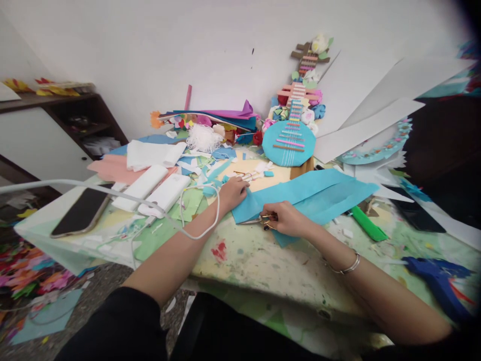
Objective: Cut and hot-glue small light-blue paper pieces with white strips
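A long blue sheet of crepe paper [319, 193] lies folded across the table in front of me. At its left end my left hand [233, 193] has its fingers curled, pinching the paper's edge. My right hand [287, 218] grips a small pair of scissors [255, 220] with gold-coloured handles, fingers in the loops. The blades point left and lie along the paper's lower left edge. A blue paper flap hangs below the right hand. Just beyond the left hand are white and pinkish sticks [257, 173] on a pale yellow sheet.
A white cable [169, 220] loops over my left forearm. Phones [80, 210] and white power banks [165, 194] lie left. At right are a green cutter [370, 225] and a blue glue gun [436, 281]. Blue paper lute-shaped crafts [289, 143] lean on the wall.
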The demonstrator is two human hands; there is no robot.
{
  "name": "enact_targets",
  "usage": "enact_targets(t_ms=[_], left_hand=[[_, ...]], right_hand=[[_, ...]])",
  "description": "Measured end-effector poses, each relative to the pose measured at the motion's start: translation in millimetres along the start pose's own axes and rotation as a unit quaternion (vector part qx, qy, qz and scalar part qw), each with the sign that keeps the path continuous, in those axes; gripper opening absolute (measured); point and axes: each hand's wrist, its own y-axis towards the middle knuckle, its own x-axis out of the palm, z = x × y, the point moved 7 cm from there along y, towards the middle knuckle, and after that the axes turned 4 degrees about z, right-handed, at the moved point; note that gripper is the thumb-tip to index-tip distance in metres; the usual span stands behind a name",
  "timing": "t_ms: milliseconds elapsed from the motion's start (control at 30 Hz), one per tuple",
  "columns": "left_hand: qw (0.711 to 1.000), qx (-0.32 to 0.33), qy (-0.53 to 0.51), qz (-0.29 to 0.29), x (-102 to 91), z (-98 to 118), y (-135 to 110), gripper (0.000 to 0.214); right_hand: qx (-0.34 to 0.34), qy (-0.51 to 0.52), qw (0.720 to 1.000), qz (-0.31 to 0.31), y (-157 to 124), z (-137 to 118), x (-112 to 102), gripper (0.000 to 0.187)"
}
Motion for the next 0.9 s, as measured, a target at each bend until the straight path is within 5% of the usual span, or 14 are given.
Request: enact_targets(t_ms=[233, 367, 467, 600, 700, 900], left_hand=[[0.994, -0.039, -0.095, 0.028, -5.7, -4.7, 1.3, 0.027], [0.98, -0.104, -0.155, 0.072, -15.6, -21.1, 1.9, 0.028], [0.956, -0.175, -0.206, 0.117, -22.2, -40.5, 0.5, 0.028], [0.926, -0.224, -0.268, 0.142, -24.4, -54.7, -0.2, 0.025], [0.905, -0.235, -0.325, 0.14, -24.2, -55.5, 0.5, 0.03], [0.866, -0.247, -0.407, 0.15, -30.2, -53.0, 0.8, 0.047]], right_hand=[[-0.016, 0.01, 1.0, 0.003, -2.7, -5.3, -1.6, 0.019], [-0.019, 0.023, 0.999, 0.026, -11.3, 1.2, -21.4, 0.024], [0.056, 0.01, 0.991, 0.12, -26.4, 30.1, -56.3, 0.024], [0.211, -0.096, 0.945, 0.23, -70.9, 79.7, -103.1, 0.029], [0.299, -0.169, 0.917, 0.202, -113.5, 106.8, -114.3, 0.036], [0.317, -0.126, 0.936, 0.086, -175.4, 120.6, -94.3, 0.047]])
